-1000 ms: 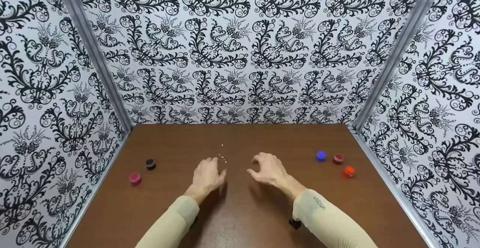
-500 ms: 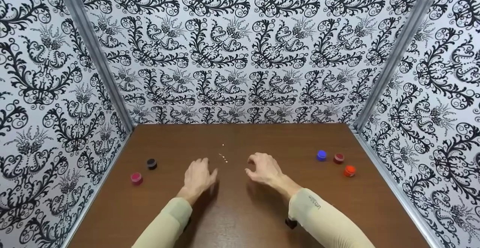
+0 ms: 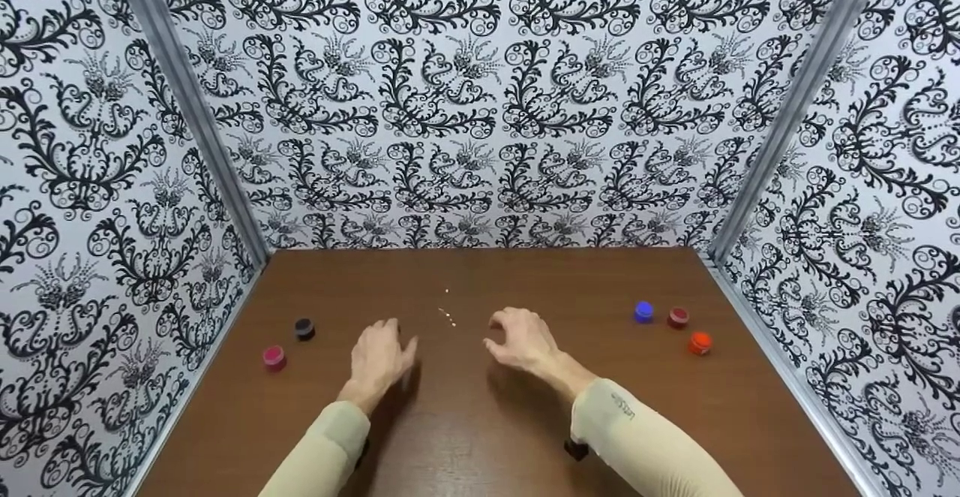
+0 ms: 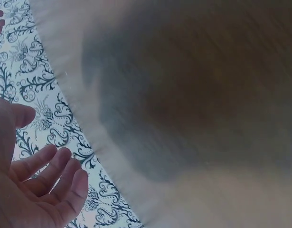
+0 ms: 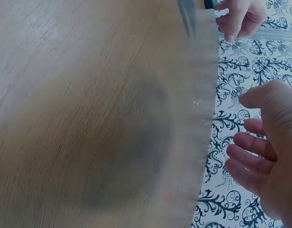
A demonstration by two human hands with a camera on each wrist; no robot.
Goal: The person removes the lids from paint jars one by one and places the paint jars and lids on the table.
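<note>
My left hand [image 3: 379, 358] hovers over the brown table left of the middle, thumb spread and fingers loosely bent. Nothing is in its palm in the left wrist view, where the fingers [image 4: 55, 175] curl slightly. Closest to it is a small black-topped jar [image 3: 304, 329], with a pink jar [image 3: 274, 358] nearer the front. Right of the middle, my right hand [image 3: 523, 339] hangs with loosely bent fingers [image 5: 252, 154] and holds nothing. Farther right stand a blue jar [image 3: 643, 312], a dark red jar [image 3: 678, 317] and an orange jar [image 3: 700, 343].
The brown table [image 3: 465, 414] is bounded by patterned black-and-white walls [image 3: 480, 121] at the back and sides. Metal posts [image 3: 199, 121] rise at the back corners. Small white specks [image 3: 448, 317] show on the tabletop between the hands.
My left hand has moved left, away from the middle and closer to the black-topped jar. My right hand has drifted slightly left. The jars stay in place on the table.
</note>
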